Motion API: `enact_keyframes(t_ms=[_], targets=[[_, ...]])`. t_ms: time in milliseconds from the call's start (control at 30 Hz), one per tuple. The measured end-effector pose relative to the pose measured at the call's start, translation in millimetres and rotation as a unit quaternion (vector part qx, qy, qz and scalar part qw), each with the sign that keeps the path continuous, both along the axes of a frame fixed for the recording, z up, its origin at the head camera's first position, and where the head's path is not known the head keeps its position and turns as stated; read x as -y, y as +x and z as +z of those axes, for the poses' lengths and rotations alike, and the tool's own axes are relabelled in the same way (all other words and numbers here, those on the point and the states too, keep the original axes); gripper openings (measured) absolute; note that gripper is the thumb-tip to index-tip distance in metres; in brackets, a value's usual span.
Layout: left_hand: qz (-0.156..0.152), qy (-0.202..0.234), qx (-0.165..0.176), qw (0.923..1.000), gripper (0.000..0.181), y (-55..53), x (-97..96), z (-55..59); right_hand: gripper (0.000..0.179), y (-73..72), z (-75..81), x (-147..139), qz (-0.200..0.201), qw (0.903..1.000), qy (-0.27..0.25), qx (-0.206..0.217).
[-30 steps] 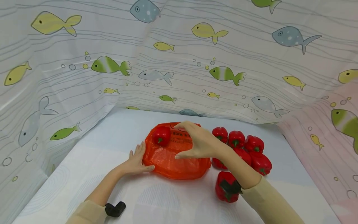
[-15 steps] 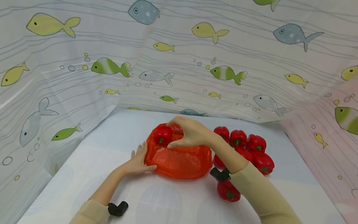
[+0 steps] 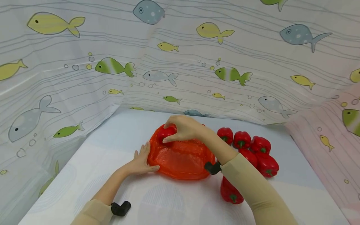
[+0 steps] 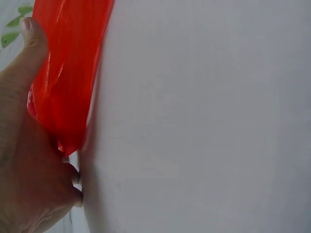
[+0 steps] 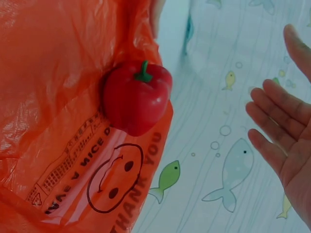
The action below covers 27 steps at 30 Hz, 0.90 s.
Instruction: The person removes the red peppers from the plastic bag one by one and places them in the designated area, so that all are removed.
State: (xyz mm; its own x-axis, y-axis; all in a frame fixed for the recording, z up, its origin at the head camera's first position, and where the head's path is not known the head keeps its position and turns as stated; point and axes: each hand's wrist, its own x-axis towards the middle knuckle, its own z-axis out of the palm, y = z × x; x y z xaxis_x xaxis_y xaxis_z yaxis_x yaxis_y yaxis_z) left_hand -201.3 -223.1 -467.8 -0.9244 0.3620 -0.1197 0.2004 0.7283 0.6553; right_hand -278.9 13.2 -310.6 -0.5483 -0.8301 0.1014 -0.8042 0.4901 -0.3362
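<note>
An orange-red plastic bag lies spread out, its printed smiley and lettering showing in the right wrist view. On its far left part sits a red bell pepper with a green stem. My right hand is over that pepper, thumb on the near side and fingers on the far side. In the right wrist view a gap shows between those extended fingers and the pepper. My left hand rests against the bag's left edge, fingers spread; the left wrist view shows its thumb beside the bag.
Several red bell peppers stand grouped right of the bag. A separate bell pepper lies nearer, partly behind my right sleeve. A fish-patterned curtain rises around the white tabletop.
My right hand has moved left across the bag, from its middle to the pepper on it. The left hand stays at the bag's edge.
</note>
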Motion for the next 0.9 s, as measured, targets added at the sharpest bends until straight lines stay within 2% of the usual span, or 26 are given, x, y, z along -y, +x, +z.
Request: enact_keyframes(t_ms=[367, 667, 900], targets=[[0.0, 0.004, -0.003, 1.0, 0.118, 1.3, -1.9, 2.3, 0.048, -16.4, -8.8, 12.5, 0.003, 0.9999, 0.012, 0.003], [0.002, 0.001, 0.001, 1.0, 0.12, 2.0, -1.8, 3.3, 0.055, -35.5, -39.3, 20.2, -0.061, 0.997, 0.047, 0.004], [0.003, 0.0, 0.002, 1.0, 0.119, 2.9, -1.9, 0.7, 0.059, -43.2, -62.7, 23.8, -0.102, 0.9924, 0.065, 0.019]])
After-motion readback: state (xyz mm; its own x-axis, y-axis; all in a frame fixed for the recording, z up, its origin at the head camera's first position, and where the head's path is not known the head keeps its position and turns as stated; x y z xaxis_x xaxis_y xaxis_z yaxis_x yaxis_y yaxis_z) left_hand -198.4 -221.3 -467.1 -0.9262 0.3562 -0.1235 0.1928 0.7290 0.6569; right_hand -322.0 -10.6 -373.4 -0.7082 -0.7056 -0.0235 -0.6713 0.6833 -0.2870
